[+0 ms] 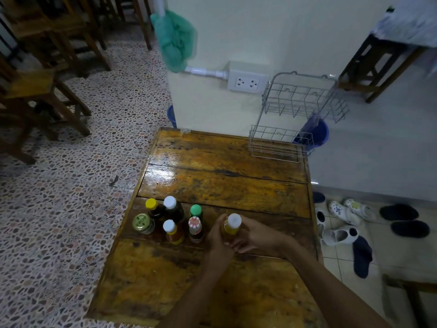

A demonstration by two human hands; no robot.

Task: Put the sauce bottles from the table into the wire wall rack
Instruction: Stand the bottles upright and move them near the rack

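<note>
A bottle [232, 225] with a white cap, a yellow label and amber contents is held upright between both hands above the near half of the wooden table [224, 181]. The left hand [218, 237] is curled round its left side, thumb up along the shoulder; the right hand [256, 235] is wrapped round its right side, fingers tucked beneath. Whether its base touches the wood cannot be told, as it is hidden by the hands.

Just left of it, six more containers are clustered upright on the table: a yellow-capped bottle [151, 204] of dark sauce, a white-capped dark bottle [170, 202], a green-capped bottle [196, 210], a gold-lidded jar [141, 221], a white-capped bottle [169, 226] of orange-red sauce with a yellow label, and a bottle [194, 223] with a red-and-white striped cap.

The wire rack [300, 110] is fixed to the pale wall at the table's far right corner. Two tiers are seen, an upper basket [305, 98] and a lower basket [276, 144], neither holding a bottle.

A socket [247, 82] is mounted left of the rack, and a green net bag [175, 41] hangs above it. A blue bucket [314, 133] stands behind the rack. Shoes [343, 221] lie on the floor to the right, and wooden chairs [45, 74] stand at the far left.
</note>
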